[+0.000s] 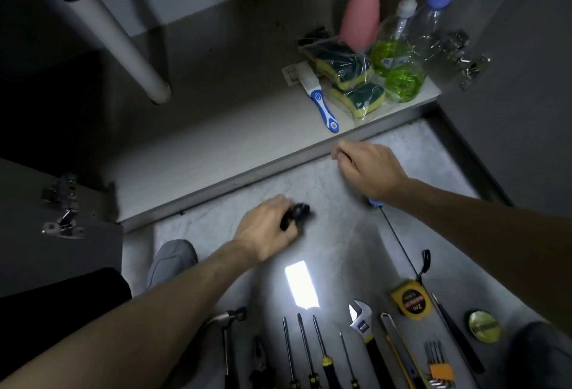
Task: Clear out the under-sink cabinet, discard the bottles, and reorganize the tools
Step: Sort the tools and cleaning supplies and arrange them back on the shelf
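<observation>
Gripping a small dark object in the left hand above the floor; curled right hand over a thin blue-handled tool, grip unclear. Better to carry both to the tool row, set parallel beside the wrench. Bottles on the cabinet shelf, not yet discarded.

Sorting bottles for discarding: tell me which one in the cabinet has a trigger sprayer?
The pink spray bottle, standing leftmost; the others have a pump and a blue screw cap.
</observation>
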